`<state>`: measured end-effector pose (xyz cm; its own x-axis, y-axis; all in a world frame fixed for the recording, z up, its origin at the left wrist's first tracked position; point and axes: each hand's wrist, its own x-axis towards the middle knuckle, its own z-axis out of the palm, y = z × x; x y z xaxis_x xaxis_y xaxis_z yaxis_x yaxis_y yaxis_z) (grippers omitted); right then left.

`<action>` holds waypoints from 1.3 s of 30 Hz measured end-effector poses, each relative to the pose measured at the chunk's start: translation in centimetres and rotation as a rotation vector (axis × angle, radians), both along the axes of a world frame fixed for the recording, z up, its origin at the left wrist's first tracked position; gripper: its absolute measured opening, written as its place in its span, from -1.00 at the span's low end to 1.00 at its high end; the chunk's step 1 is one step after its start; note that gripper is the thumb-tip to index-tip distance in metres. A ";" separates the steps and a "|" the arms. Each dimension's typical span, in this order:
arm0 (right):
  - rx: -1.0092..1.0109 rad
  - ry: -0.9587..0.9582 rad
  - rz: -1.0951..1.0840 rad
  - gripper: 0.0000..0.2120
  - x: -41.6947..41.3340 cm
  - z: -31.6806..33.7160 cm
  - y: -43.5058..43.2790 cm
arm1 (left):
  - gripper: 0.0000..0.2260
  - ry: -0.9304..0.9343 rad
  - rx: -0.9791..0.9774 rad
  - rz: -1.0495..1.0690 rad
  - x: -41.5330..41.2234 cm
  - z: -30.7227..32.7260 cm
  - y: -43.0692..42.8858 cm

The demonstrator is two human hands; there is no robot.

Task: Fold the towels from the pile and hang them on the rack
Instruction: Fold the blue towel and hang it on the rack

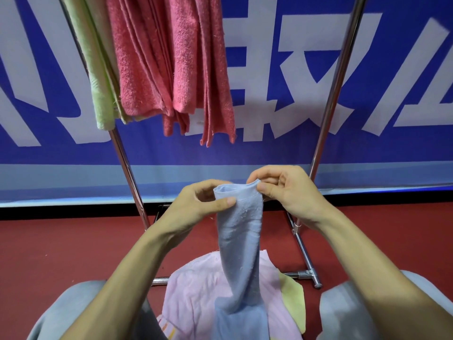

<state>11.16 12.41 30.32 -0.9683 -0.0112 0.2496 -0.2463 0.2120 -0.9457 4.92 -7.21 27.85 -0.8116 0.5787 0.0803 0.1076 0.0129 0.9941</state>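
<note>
a light blue towel [239, 231] is held up by its top edge between both hands. the left corner of that edge is pinched by the left hand [193, 207], with the thumb laid across the front and the fingers curled behind. the right corner is pinched by the right hand [291, 192] between thumb and curled fingers. the two hands are held close together, so the edge is bowed into a loop and the towel hangs as a narrow, gathered column. its lower end is draped onto the pile below. the pile is seen between the person's grey-clad knees [73, 312]: a pale pink towel [193, 298] lies on top, and a yellow towel [294, 305] shows from under its right side.

beyond the hands, the metal rack [127, 165] is stood on the red floor [61, 246], in front of a blue banner [318, 153] printed with large white characters. several folded red towels [176, 65] are hung on the rack side by side. a pale green towel [98, 77] is hung just to their left, touching them.
</note>
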 end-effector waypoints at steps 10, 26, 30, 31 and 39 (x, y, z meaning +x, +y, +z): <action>0.010 -0.011 -0.142 -0.81 -0.7 -0.8 0.0 | -0.89 0.223 -0.021 0.248 0.3 -0.3 0.9; -0.197 -0.162 -0.158 -0.83 -0.6 1.0 -1.3 | -0.91 0.133 0.121 0.327 1.0 1.7 0.2; -0.204 -0.044 -0.118 -0.91 -0.3 5.6 -2.1 | -0.70 0.151 0.237 0.286 2.0 5.2 0.6; -0.223 -0.017 -0.122 -0.91 -0.2 6.8 -2.2 | -0.68 0.169 0.243 0.254 2.2 6.1 0.6; -0.245 0.084 -0.163 -0.90 1.1 13.3 -2.0 | -0.88 0.290 0.253 0.279 2.8 12.5 0.8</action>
<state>12.22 10.44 43.64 -0.9282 0.2134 0.3048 -0.3070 0.0234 -0.9514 7.70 -6.45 40.37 -0.8568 0.2747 0.4364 0.4076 -0.1576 0.8995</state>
